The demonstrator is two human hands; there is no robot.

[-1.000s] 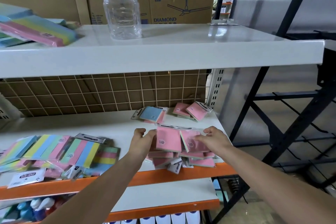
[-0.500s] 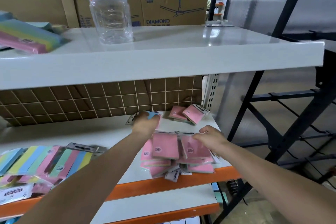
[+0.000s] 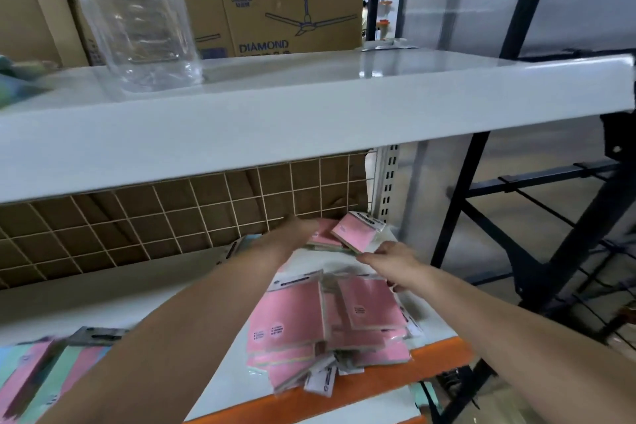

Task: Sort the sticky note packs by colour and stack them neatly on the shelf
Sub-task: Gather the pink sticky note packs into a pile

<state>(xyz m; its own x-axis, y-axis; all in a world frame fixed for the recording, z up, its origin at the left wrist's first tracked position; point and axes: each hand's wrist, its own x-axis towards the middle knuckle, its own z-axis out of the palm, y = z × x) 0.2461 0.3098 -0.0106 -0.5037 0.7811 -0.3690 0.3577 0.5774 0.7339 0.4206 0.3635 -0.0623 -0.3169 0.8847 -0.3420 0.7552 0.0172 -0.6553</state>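
Both hands reach to the shelf [image 3: 192, 282] back. Left hand [image 3: 296, 229] lies on a pink pack [image 3: 323, 234]; grip blurred, cannot tell. Right hand [image 3: 390, 260] pinches the tilted pink pack [image 3: 356, 234]. Pink pile [image 3: 327, 327] lies beneath the forearms.

White shelf [image 3: 165, 289], orange edge: pink packs [image 3: 327, 323] heaped, multicolour packs [image 3: 41, 375] left.
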